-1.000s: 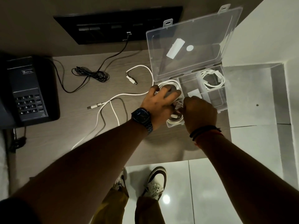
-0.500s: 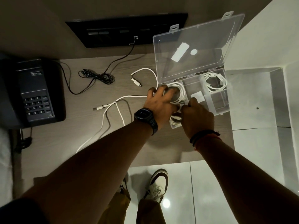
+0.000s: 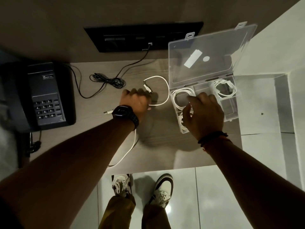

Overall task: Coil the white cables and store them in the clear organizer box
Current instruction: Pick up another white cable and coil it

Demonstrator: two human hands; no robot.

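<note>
Right hand (image 3: pixel 203 113) spread loosely, fingers apart, hovering over coiled cables (image 3: pixel 182 96) in the clear organizer box (image 3: pixel 231 111); contact not clear. Left hand (image 3: pixel 136 101) curled shut around the loose white cable (image 3: pixel 162 90) on the desk (image 3: pixel 99 138). Farther off, open lid (image 3: pixel 208 53), black phone (image 3: pixel 44 95)

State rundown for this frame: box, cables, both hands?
organizer box: lid open, propped upright
coiled cables: in box compartments
loose white cable: uncoiled on the desk
left hand: closed on loose white cable
right hand: fingers spread over box, holding nothing visible
black cord: bundled, plugged into wall panel
</note>
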